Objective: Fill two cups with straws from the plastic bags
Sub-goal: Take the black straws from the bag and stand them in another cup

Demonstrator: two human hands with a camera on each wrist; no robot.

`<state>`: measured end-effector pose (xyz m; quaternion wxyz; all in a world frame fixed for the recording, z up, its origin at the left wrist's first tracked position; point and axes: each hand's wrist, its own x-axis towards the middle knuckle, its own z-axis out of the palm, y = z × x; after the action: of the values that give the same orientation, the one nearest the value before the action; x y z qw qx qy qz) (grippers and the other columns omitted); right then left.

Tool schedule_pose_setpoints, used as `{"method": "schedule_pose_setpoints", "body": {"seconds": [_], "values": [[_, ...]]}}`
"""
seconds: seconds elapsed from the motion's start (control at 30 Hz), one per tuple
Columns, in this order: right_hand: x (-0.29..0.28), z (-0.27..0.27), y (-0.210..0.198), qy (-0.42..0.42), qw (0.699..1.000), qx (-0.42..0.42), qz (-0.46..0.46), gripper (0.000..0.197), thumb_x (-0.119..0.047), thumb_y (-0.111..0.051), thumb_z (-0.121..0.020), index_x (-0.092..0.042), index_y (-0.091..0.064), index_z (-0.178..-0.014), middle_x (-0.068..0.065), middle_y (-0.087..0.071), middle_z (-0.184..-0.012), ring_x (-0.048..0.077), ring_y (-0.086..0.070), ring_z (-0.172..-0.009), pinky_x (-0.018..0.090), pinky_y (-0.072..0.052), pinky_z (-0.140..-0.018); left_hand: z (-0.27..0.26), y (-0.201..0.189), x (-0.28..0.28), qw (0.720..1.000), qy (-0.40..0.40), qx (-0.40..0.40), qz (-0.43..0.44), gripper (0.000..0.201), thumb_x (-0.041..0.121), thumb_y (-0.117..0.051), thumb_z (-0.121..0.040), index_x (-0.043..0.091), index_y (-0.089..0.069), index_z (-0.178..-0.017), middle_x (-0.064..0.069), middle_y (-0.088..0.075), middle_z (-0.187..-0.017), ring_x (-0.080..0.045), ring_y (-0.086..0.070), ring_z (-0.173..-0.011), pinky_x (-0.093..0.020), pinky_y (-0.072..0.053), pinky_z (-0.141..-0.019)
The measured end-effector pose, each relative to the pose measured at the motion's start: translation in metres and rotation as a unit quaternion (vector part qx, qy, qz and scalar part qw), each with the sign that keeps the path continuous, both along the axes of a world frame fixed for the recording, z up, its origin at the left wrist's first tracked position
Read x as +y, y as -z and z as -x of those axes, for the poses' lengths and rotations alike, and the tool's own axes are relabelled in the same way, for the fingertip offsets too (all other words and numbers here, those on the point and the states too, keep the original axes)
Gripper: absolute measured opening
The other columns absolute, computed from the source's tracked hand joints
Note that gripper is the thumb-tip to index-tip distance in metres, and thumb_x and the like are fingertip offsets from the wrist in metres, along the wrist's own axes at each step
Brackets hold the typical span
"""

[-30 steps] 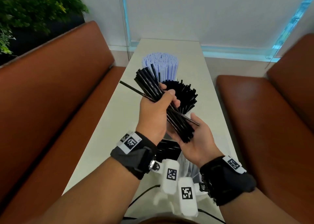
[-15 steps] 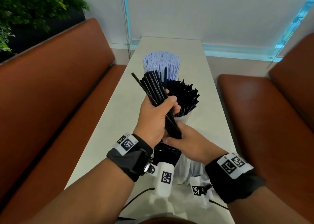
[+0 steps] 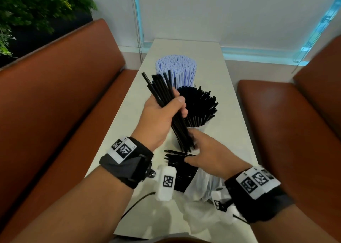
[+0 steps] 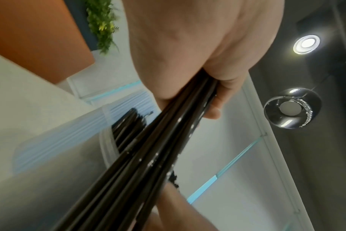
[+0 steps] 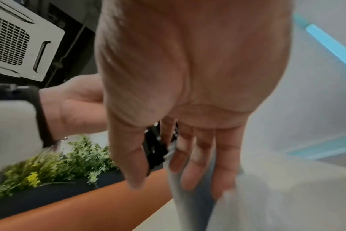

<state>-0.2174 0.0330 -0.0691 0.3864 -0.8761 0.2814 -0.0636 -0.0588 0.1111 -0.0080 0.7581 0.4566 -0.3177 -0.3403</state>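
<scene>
The left hand (image 3: 158, 117) grips a bunch of black straws (image 3: 167, 102); the right hand (image 3: 208, 156), fingers straight, holds nothing, just below their ends; next, I think, drop them into the cup of black straws (image 3: 200, 108) just past the hands.

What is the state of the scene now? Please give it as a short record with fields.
left hand: left hand grips a bundle of black straws, tilted
right hand: right hand, fingers straight, at the lower ends of that bundle
near cup: white cup with black straws fanned out inside
far cup: packed with light blue straws
plastic bag: plastic bag lies on the table, more black straws inside
surroundings: brown benches on both sides, plant at far left
</scene>
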Motion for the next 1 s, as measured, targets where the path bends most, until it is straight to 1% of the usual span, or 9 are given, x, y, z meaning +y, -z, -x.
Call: {"method": "schedule_pose_setpoints", "body": {"seconds": [0.07, 0.17, 0.3, 0.47, 0.63, 0.7, 0.8, 0.93, 1.0], "values": [[-0.014, 0.005, -0.006, 0.009, 0.998, 0.030, 0.057, 0.065, -0.028, -0.065, -0.079, -0.049, -0.037, -0.134, -0.016, -0.059, -0.100, 0.000, -0.060, -0.079, 0.024, -0.048, -0.068, -0.011, -0.008, -0.004, 1.000, -0.023, -0.016, 0.007, 0.016, -0.003, -0.059, -0.095, 0.013, -0.057, -0.097, -0.004, -0.059, -0.071, -0.021, -0.058, -0.064, -0.038, -0.055, -0.068], [-0.029, -0.001, -0.005, 0.079, 0.981, 0.032, 0.177, 0.040, -0.035, -0.054, -0.087, -0.040, -0.042, -0.124, -0.011, -0.058, -0.073, 0.004, -0.056, -0.066, 0.026, -0.038, -0.054, -0.017, -0.018, -0.015, 0.999, -0.034, -0.024, -0.015, 0.025, -0.003, -0.058, -0.096, 0.020, -0.055, -0.106, -0.006, -0.058, -0.074, -0.021, -0.060, -0.065, -0.037, -0.055, -0.068], [-0.037, -0.017, 0.010, 0.089, 0.973, 0.069, 0.199, 0.023, -0.045, -0.047, -0.098, -0.026, -0.054, -0.108, -0.005, -0.059, -0.084, 0.020, -0.059, -0.079, 0.033, -0.040, -0.062, -0.018, -0.029, -0.035, 0.996, -0.088, 0.004, 0.012, 0.029, -0.004, -0.056, -0.092, 0.021, -0.052, -0.106, -0.006, -0.056, -0.074, -0.019, -0.059, -0.062, -0.036, -0.053, -0.064], [-0.040, -0.021, 0.026, 0.092, 0.975, 0.053, 0.197, 0.018, -0.046, -0.043, -0.102, -0.028, -0.046, -0.099, -0.009, -0.045, -0.081, 0.022, -0.052, -0.076, 0.034, -0.037, -0.062, -0.028, -0.031, -0.052, 0.984, -0.164, 0.010, 0.066, 0.025, 0.001, -0.058, -0.091, 0.023, -0.050, -0.102, 0.002, -0.059, -0.068, -0.021, -0.059, -0.061, -0.039, -0.053, -0.066], [-0.039, -0.022, 0.026, 0.107, 0.962, 0.079, 0.237, 0.021, -0.050, -0.039, -0.102, -0.030, -0.044, -0.103, -0.010, -0.040, -0.081, 0.021, -0.046, -0.077, 0.032, -0.028, -0.054, -0.024, -0.001, -0.053, 0.977, -0.144, -0.151, -0.044, 0.013, 0.010, -0.062, -0.092, 0.022, -0.055, -0.095, 0.002, -0.062, -0.076, -0.014, -0.063, -0.069, -0.029, -0.052, -0.072], [-0.037, -0.023, 0.025, 0.109, 0.961, 0.083, 0.238, 0.022, -0.050, -0.039, -0.102, -0.029, -0.044, -0.105, -0.008, -0.041, -0.083, 0.021, -0.045, -0.079, 0.033, -0.030, -0.056, -0.022, 0.012, -0.050, 0.946, -0.130, -0.274, -0.117, 0.010, 0.020, -0.069, -0.090, 0.020, -0.059, -0.086, 0.005, -0.064, -0.079, -0.010, -0.062, -0.076, -0.028, -0.051, -0.074], [-0.034, -0.021, 0.023, 0.108, 0.961, 0.081, 0.243, 0.025, -0.049, -0.040, -0.103, -0.026, -0.047, -0.110, -0.006, -0.044, -0.086, 0.020, -0.046, -0.081, 0.033, -0.034, -0.060, -0.016, 0.026, -0.046, 0.892, -0.129, -0.396, -0.175, 0.025, 0.028, -0.076, -0.083, 0.040, -0.054, -0.081, -0.004, -0.060, -0.107, -0.022, -0.050, -0.114, -0.038, -0.045, -0.099], [-0.033, -0.021, 0.021, 0.106, 0.963, 0.089, 0.231, 0.025, -0.048, -0.040, -0.103, -0.026, -0.046, -0.112, -0.006, -0.045, -0.089, 0.020, -0.045, -0.083, 0.034, -0.036, -0.062, -0.021, 0.026, -0.043, 0.906, -0.067, -0.372, -0.191, 0.037, 0.039, -0.085, -0.076, 0.040, -0.061, -0.103, -0.006, -0.055, -0.128, -0.024, -0.048, -0.129, -0.043, -0.043, -0.109], [-0.033, -0.023, 0.019, 0.108, 0.964, 0.099, 0.222, 0.024, -0.048, -0.039, -0.103, -0.027, -0.045, -0.111, -0.006, -0.045, -0.089, 0.020, -0.045, -0.084, 0.034, -0.036, -0.064, -0.028, 0.020, -0.041, 0.920, -0.059, -0.342, -0.184, 0.070, 0.047, -0.087, -0.072, 0.029, -0.052, -0.130, 0.001, -0.044, -0.140, -0.014, -0.044, -0.133, -0.029, -0.038, -0.111]]}}
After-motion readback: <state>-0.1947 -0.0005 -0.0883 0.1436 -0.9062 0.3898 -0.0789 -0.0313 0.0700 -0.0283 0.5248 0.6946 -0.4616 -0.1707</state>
